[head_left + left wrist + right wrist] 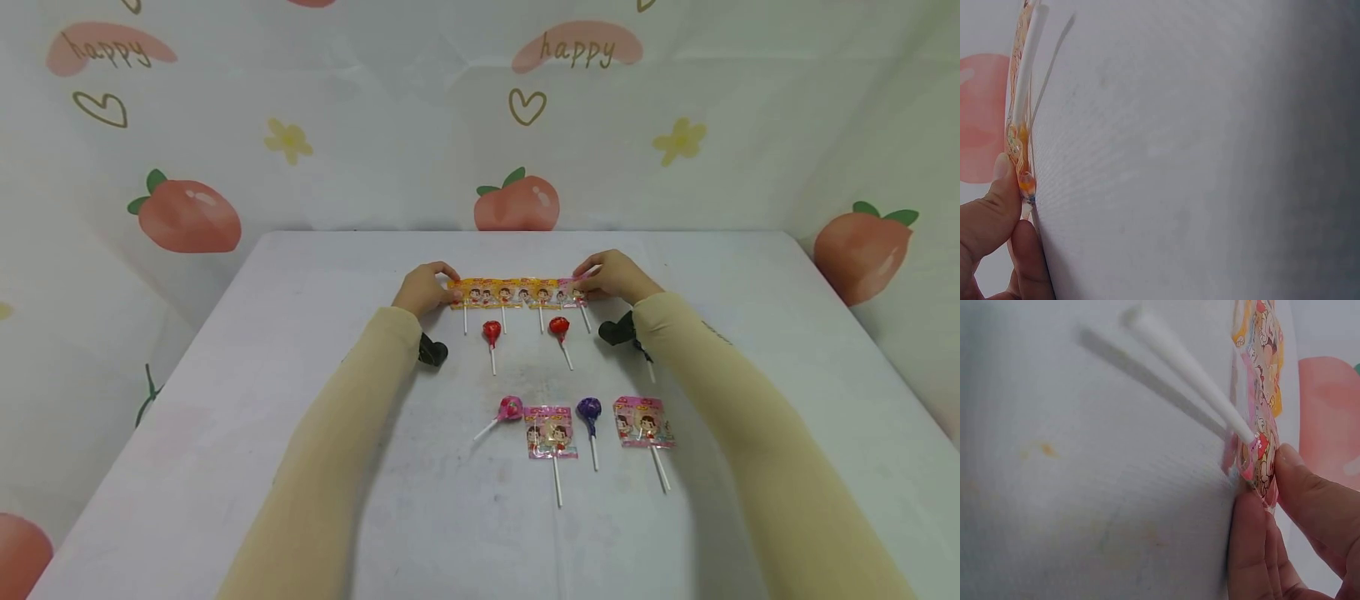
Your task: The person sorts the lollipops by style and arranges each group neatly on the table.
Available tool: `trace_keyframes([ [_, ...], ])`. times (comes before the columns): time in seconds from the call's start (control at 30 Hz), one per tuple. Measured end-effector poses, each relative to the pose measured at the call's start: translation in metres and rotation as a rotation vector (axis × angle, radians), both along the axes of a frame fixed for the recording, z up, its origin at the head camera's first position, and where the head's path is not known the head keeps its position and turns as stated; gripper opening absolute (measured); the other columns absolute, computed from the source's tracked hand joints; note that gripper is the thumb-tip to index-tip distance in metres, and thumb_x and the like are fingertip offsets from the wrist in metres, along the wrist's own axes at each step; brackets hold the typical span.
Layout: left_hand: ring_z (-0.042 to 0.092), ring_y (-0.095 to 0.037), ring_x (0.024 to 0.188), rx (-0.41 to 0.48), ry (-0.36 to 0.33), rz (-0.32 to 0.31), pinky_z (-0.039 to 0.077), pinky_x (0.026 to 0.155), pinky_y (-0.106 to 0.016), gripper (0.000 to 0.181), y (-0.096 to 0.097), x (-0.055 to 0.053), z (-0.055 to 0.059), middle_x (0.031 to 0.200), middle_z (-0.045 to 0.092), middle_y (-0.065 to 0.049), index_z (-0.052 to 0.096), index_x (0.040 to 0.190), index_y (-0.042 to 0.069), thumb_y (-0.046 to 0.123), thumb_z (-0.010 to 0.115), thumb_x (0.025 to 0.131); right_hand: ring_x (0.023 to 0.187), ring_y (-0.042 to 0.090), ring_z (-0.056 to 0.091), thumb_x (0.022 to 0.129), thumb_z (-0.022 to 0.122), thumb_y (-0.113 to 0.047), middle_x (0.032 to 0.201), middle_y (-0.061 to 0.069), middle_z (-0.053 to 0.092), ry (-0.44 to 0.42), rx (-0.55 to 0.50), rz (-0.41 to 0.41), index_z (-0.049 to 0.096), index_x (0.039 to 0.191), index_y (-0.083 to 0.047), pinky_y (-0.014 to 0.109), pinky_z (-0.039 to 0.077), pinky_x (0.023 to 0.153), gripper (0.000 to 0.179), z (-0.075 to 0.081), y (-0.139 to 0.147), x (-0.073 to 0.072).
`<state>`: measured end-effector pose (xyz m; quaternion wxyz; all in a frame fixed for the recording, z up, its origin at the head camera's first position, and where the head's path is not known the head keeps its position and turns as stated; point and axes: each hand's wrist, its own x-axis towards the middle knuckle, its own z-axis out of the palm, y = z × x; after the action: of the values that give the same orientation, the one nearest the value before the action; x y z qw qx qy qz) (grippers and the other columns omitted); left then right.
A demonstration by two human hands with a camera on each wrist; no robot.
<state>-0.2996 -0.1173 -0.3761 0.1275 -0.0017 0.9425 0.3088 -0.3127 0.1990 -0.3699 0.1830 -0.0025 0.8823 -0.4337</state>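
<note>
A row of flat wrapped lollipops lies at the far part of the table, sticks toward me. My left hand (422, 287) pinches the left edge of the yellow-wrapped lollipop (474, 293) at that end, between thumb and finger. At the other end, my right hand (617, 277) pinches the edge of a pink-wrapped lollipop (573, 292). More yellow wrappers (542, 292) lie between them, edges close together or overlapping. In the right wrist view, the white stick (1191, 378) juts out from the pink wrapper (1263, 456). The left wrist view shows a white stick (1030, 62) inside clear wrapping.
Two red round lollipops (491, 332) lie in front of the row. Nearer me are a pink round lollipop (511, 408), a purple one (589, 409) and two pink-wrapped flat ones (550, 432). Another lollipop stick (650, 372) shows beside my right sleeve. A patterned cloth (420, 125) hangs behind.
</note>
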Motion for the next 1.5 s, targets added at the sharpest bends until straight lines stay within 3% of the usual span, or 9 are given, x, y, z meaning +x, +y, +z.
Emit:
trace_keyframes([
  [0.33,0.035,-0.031,0.140,-0.001,0.009,-0.003,0.027,0.116,-0.044,0.035,0.000,-0.001,-0.001,0.147,0.045,-0.013,0.061,0.122,0.016,0.025,0.070,0.090,0.064,0.004,0.056,0.090,0.068,-0.010,0.091,0.007,0.062,-0.011,0.030,-0.007,0.059,0.120,0.006,0.016,0.049,0.059,0.035,0.003,-0.003,0.003],
  [0.7,0.034,-0.031,0.141,-0.009,-0.003,0.000,0.025,0.117,-0.044,0.036,0.000,-0.001,-0.001,0.148,0.044,-0.013,0.061,0.123,0.015,0.025,0.070,0.090,0.061,0.002,0.057,0.091,0.067,-0.009,0.085,0.003,0.061,-0.026,0.008,-0.027,0.059,0.121,0.006,0.015,0.049,0.058,0.034,-0.003,-0.002,-0.001],
  [0.93,0.033,-0.031,0.141,-0.002,-0.003,0.006,0.024,0.117,-0.044,0.035,0.001,-0.001,-0.001,0.149,0.043,-0.012,0.062,0.122,0.016,0.025,0.071,0.089,0.074,0.009,0.057,0.093,0.066,-0.018,0.114,0.017,0.059,-0.031,0.085,-0.026,0.056,0.127,0.001,0.017,0.049,0.064,0.040,0.002,0.001,0.000],
  [1.03,0.032,-0.031,0.142,-0.002,-0.006,0.007,0.024,0.117,-0.045,0.036,0.001,-0.002,-0.001,0.149,0.043,-0.012,0.061,0.123,0.016,0.025,0.071,0.089,0.091,0.018,0.057,0.095,0.063,-0.021,0.127,0.021,0.055,-0.018,0.089,-0.037,0.055,0.130,-0.001,0.022,0.053,0.078,0.041,0.008,0.003,0.001],
  [1.17,0.033,-0.031,0.142,-0.005,-0.010,0.006,0.024,0.117,-0.045,0.036,0.001,-0.002,0.000,0.149,0.043,-0.012,0.061,0.123,0.016,0.025,0.070,0.089,0.114,0.030,0.055,0.097,0.060,-0.019,0.136,0.022,0.050,0.035,-0.032,-0.056,0.050,0.133,0.001,0.036,0.050,0.097,0.042,0.023,0.004,0.007],
  [1.27,0.034,-0.031,0.141,-0.005,-0.009,0.004,0.025,0.117,-0.044,0.036,0.001,-0.002,0.000,0.149,0.043,-0.012,0.061,0.123,0.016,0.025,0.070,0.090,0.119,0.031,0.054,0.098,0.058,-0.020,0.134,0.020,0.049,0.098,-0.113,-0.059,0.049,0.133,0.001,0.037,0.047,0.099,0.042,0.040,0.004,0.017],
  [1.5,0.034,-0.031,0.141,-0.011,0.006,-0.004,0.026,0.116,-0.044,0.036,0.000,-0.002,-0.001,0.148,0.044,-0.013,0.061,0.123,0.015,0.025,0.070,0.090,0.108,0.016,0.057,0.096,0.060,-0.024,0.125,0.009,0.050,0.241,-0.223,-0.023,0.051,0.132,-0.002,0.027,0.051,0.092,0.043,0.073,-0.002,0.046],
])
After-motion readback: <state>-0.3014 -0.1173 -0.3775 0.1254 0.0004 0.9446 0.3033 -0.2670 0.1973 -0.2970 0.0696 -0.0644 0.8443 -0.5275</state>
